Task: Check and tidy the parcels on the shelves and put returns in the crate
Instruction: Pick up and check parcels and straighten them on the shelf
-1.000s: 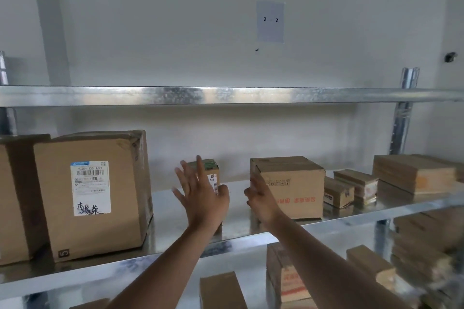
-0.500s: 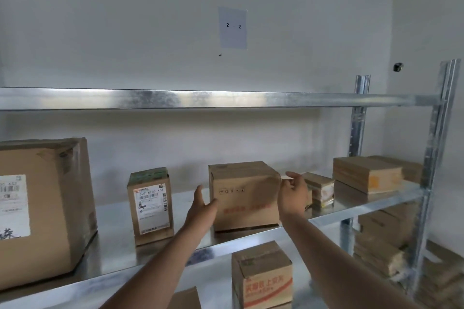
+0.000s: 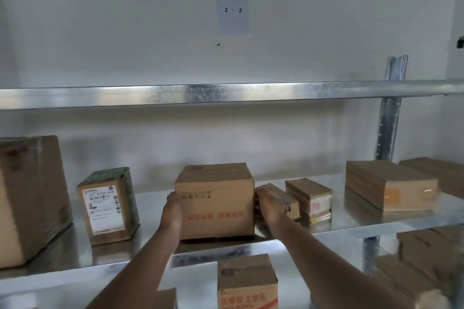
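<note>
Centre of frame, the left hand [image 3: 172, 211] and right hand [image 3: 270, 206] clasp the box [image 3: 216, 204] by its sides. It sits on the shelf [image 3: 155, 246].

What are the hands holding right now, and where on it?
The cardboard box with red print, clasped by its two sides: left hand on the left face, right hand on the right face.
</note>
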Motion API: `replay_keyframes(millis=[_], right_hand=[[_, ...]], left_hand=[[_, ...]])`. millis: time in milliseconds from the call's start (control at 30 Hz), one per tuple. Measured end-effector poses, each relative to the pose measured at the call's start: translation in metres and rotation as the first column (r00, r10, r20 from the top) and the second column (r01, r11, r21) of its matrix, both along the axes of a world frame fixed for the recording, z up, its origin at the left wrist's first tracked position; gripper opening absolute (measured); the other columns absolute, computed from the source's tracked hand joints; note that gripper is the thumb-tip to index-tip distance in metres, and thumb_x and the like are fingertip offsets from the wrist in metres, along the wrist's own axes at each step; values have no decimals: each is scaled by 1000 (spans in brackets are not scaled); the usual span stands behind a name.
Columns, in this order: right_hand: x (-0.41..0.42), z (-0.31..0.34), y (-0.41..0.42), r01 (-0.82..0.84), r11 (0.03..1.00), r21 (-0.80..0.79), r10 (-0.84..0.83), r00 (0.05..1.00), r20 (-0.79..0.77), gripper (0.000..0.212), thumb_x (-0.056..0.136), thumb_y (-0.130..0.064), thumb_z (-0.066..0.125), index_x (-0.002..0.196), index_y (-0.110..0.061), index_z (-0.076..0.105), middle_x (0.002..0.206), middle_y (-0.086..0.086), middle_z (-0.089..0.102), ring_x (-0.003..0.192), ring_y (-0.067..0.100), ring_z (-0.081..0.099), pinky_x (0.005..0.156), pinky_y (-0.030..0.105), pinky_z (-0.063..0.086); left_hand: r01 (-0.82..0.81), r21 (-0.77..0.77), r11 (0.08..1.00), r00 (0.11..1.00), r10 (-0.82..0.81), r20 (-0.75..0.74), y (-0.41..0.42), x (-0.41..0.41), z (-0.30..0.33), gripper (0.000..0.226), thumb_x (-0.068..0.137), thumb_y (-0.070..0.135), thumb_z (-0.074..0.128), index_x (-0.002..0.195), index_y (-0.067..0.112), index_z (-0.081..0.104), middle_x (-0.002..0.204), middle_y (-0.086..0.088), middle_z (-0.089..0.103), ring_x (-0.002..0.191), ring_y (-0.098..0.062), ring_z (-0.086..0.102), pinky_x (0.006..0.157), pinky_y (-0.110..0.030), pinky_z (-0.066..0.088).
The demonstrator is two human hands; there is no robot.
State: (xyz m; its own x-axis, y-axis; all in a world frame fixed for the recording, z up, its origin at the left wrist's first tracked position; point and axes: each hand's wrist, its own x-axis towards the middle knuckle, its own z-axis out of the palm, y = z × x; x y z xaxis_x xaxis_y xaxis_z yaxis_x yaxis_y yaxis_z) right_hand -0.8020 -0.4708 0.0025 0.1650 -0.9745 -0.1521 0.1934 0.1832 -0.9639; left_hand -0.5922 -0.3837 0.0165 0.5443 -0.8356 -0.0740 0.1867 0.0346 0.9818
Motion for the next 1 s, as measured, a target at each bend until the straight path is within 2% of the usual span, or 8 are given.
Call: replay_keyframes(millis=[133,300,400,533,633,767,900,1000], right_hand=[[-6,2,-8,-44,999,-3,44,998,40,41,105,-26,34,71,-17,55,54,-3,61,58,16,58,50,26,46],[2,3,-8,-97,993,-74,94,995,-36,37,105,-25,30,92,-14,62,90,7,68,81,24,66,73,37,54],[7,2,-11,-107,987,-119,105,994,-25,32,103,-25,35,95,-13,64,95,9,69,92,29,67,86,44,56],[2,0,-15,-80,979,-187,105,986,131,36,97,-33,45,105,-12,74,109,9,76,103,33,70,89,47,55],[-1,-1,-20,-126,959,-254,178,965,194,51,93,-50,48,125,-16,70,128,19,68,122,44,62,107,62,45],[5,-6,-27,-152,953,-262,204,962,182,59,82,-54,56,128,-19,70,130,17,69,124,38,63,115,59,41],[9,-7,-28,-117,969,-216,155,973,168,70,64,-56,66,119,-15,75,118,17,75,115,35,70,113,54,44],[13,-7,-30,-124,969,-215,155,979,131,72,61,-61,67,118,-18,76,118,13,76,115,31,70,114,51,44]], left_hand=[[-67,-1,998,998,67,20,-1,-6,5,50,106,37,20,92,18,64,93,-11,69,84,-26,62,70,-33,45],[-91,9,996,996,91,-2,5,4,8,44,105,41,25,96,22,64,98,-9,69,86,-25,62,76,-36,47],[-86,-16,996,996,85,-31,12,7,11,36,106,42,29,100,28,62,95,-1,66,85,-23,61,76,-38,48],[-103,-103,989,992,94,-89,17,24,14,36,103,41,35,126,27,59,120,-4,66,104,-30,64,100,-51,48],[-103,-156,982,990,86,-113,17,32,20,41,102,40,36,134,26,58,128,-5,65,107,-30,62,93,-47,46],[-88,-190,978,991,67,-112,15,29,23,42,103,38,33,137,28,57,126,1,65,104,-25,62,89,-45,47],[-57,-195,979,997,46,-59,15,22,24,37,107,37,34,137,29,54,107,11,64,100,-24,61,100,-51,46],[-57,-177,982,998,51,-40,15,22,24,38,107,38,37,139,29,55,117,5,65,109,-27,60,101,-53,47]])
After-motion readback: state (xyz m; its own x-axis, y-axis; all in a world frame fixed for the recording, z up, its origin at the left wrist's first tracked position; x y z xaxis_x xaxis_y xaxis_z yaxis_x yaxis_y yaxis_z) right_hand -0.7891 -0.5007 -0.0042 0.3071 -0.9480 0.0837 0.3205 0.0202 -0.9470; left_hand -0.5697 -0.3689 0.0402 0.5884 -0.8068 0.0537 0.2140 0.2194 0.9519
